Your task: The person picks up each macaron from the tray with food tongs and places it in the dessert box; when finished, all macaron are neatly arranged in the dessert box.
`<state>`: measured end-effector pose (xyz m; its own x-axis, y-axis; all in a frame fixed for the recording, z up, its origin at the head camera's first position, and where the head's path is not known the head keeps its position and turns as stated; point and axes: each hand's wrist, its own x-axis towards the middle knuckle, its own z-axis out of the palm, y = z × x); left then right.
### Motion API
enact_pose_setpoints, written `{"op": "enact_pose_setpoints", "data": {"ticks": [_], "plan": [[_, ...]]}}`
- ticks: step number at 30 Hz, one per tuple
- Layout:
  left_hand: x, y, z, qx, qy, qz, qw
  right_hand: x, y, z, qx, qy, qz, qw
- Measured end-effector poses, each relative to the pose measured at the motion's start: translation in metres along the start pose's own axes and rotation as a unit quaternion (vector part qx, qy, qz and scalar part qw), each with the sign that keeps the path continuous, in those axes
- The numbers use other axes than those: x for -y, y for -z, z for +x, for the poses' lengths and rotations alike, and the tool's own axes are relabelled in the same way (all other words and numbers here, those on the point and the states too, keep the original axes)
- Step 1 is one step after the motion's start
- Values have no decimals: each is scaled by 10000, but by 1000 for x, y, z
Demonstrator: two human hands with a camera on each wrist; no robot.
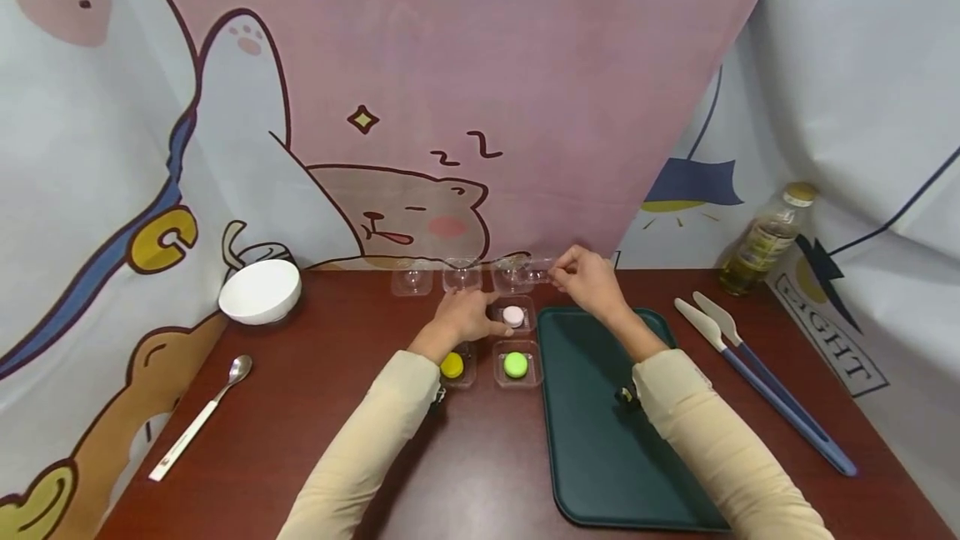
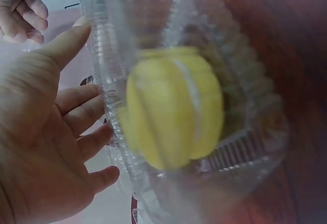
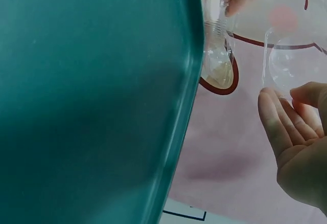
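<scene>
My right hand pinches a clear plastic lid between thumb and fingers, above the table's back edge. My left hand spreads over the clear boxes with its fingers fairly straight. Its thumb reaches beside a clear box holding a pale pink macaron; whether it touches that box I cannot tell. Below the left wrist, a yellow macaron sits in another clear box, partly hidden by the sleeve in the head view. A green macaron lies in a clear box to its right.
Clear domed lids line the back edge. A dark green tray lies under the right forearm. At the left are a white bowl and a spoon; at the right, tongs and an oil bottle.
</scene>
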<state>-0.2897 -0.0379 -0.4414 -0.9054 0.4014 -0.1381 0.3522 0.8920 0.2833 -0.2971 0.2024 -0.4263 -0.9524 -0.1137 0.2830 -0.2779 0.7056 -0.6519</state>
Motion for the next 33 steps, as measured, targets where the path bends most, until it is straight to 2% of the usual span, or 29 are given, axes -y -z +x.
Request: {"op": "enact_pose_setpoints", "data": {"ticks": [4,11,15,18,22,24,28,30,33], "plan": [[1,-2,-1,-2,-26,58,10000,0,-3,-2,-214,544,-464,9972],[7,5,-5,-31,-141,-62,9999,4,-6,-6,-512,1101,-703,9901],[9,15,-7,-243,-261,-497,9981,4,-7,-8,-689,1493,-758,9835],[9,22,-9,-327,-325,-1400,9891,5,-8,-9,-795,1890,-699,9763],[7,28,-11,-223,-453,-2548,9657,8,-11,-12,-934,2399,-634,9642],[7,29,-12,-105,-512,-2935,9545,9,-12,-13,-1022,2610,-638,9578],[8,30,-15,16,-478,-3430,9381,13,-14,-15,-1183,2928,-661,9465],[9,31,-15,-4,-436,-3465,9370,14,-15,-15,-1236,3046,-659,9421],[9,32,-16,-27,-434,-3322,9422,14,-15,-15,-1320,3206,-652,9357]]}}
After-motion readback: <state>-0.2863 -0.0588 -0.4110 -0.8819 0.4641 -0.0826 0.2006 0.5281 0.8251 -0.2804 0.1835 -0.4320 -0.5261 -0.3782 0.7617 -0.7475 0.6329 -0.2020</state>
